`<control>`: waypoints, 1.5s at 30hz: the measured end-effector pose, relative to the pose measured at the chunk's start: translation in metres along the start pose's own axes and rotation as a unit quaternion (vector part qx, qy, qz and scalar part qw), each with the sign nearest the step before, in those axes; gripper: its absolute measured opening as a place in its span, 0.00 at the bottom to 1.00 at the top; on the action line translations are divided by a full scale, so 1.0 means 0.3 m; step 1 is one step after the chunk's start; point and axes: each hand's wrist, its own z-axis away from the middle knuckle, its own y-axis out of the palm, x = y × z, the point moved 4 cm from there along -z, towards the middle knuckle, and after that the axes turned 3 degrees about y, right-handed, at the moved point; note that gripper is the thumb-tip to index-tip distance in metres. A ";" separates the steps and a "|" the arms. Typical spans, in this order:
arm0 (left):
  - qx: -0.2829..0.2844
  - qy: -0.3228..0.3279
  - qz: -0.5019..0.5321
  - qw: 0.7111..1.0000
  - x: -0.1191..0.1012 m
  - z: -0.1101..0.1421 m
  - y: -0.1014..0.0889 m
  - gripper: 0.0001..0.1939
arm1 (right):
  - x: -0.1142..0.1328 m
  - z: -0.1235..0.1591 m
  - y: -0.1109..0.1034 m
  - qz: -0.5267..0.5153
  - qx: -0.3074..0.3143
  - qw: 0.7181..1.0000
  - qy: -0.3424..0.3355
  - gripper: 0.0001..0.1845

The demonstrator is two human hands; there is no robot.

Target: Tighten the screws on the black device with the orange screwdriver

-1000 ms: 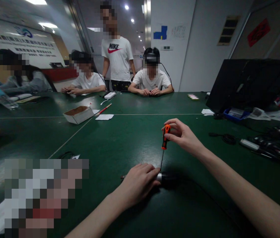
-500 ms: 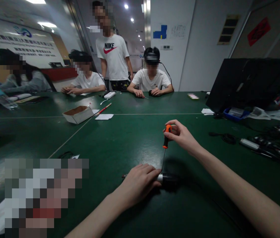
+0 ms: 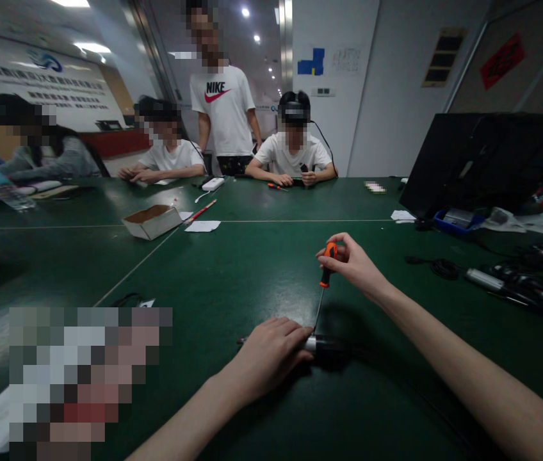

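Observation:
My right hand (image 3: 354, 264) pinches the orange-and-black handle of a screwdriver (image 3: 328, 274). The screwdriver stands nearly upright, slightly tilted, and its tip meets a silver-and-black cylindrical corded tool (image 3: 332, 349) by my left fingertips. That tool lies on the green table (image 3: 271, 269), pinned under my left hand (image 3: 276, 352), whose fingers are curled over its silver body. At the left a small metal end pokes out beyond my hand; the black end and a dark cord run off to the right. Whatever the screwdriver's tip sits in is too small to make out.
A white box (image 3: 151, 223), a red pencil-like stick (image 3: 200, 211) and paper slips (image 3: 203, 226) lie ahead on the left. Right of me are a monitor (image 3: 487, 169), a blue tray (image 3: 456, 221) and similar corded tools (image 3: 487, 280). Several people are around the table.
The screwdriver's handle has tilted a little to the right with my right hand; its tip stays by my left fingertips. Across the table, a person has laid down an orange screwdriver.

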 end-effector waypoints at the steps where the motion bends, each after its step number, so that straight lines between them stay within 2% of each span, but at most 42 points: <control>1: 0.000 0.000 0.001 1.000 0.001 0.000 0.001 0.14 | 0.002 0.000 0.000 0.002 0.003 1.000 -0.002 0.21; 8: -0.010 0.000 -0.001 1.000 0.004 0.001 0.002 0.13 | 0.018 0.003 0.008 0.012 0.025 1.000 -0.003 0.21; 15: -0.006 -0.002 0.009 1.000 0.000 0.003 -0.005 0.13 | -0.002 -0.001 -0.001 -0.001 -0.013 1.000 0.005 0.24; 25: -0.004 -0.002 0.010 1.000 -0.004 0.002 -0.010 0.13 | 0.009 0.002 0.002 0.018 0.015 1.000 -0.005 0.20; 34: 0.000 0.000 0.008 1.000 -0.003 0.005 -0.007 0.13 | -0.007 -0.002 -0.005 0.000 -0.020 1.000 0.013 0.24; 45: 0.002 0.000 0.011 1.000 -0.004 0.005 -0.010 0.12 | 0.000 0.001 0.000 0.024 0.014 1.000 0.009 0.19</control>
